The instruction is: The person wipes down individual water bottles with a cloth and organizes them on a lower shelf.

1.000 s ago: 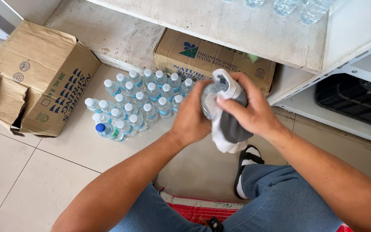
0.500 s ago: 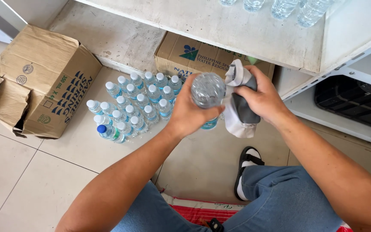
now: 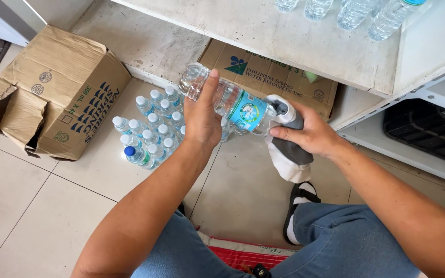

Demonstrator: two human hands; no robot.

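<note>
My left hand [image 3: 202,121] grips a clear plastic water bottle [image 3: 227,100] with a blue-green label, held nearly level above the floor. My right hand [image 3: 310,135] is closed on a grey and white cloth [image 3: 287,146] that wraps the bottle's cap end. Both hands hover over the tiled floor in front of a low shelf. A cluster of several small water bottles [image 3: 148,131] with pale blue caps stands on the floor just left of my left hand.
An open, torn cardboard box [image 3: 52,92] lies at the left. A flat carton [image 3: 263,67] sits under the white shelf [image 3: 284,36], which carries more bottles [image 3: 356,13]. A black crate [image 3: 428,134] is at the right. My knees and a sandalled foot [image 3: 297,206] are below.
The bottle has been turned from end-on toward me to lying sideways, base pointing left. The cloth has slid from around its body to its cap end.
</note>
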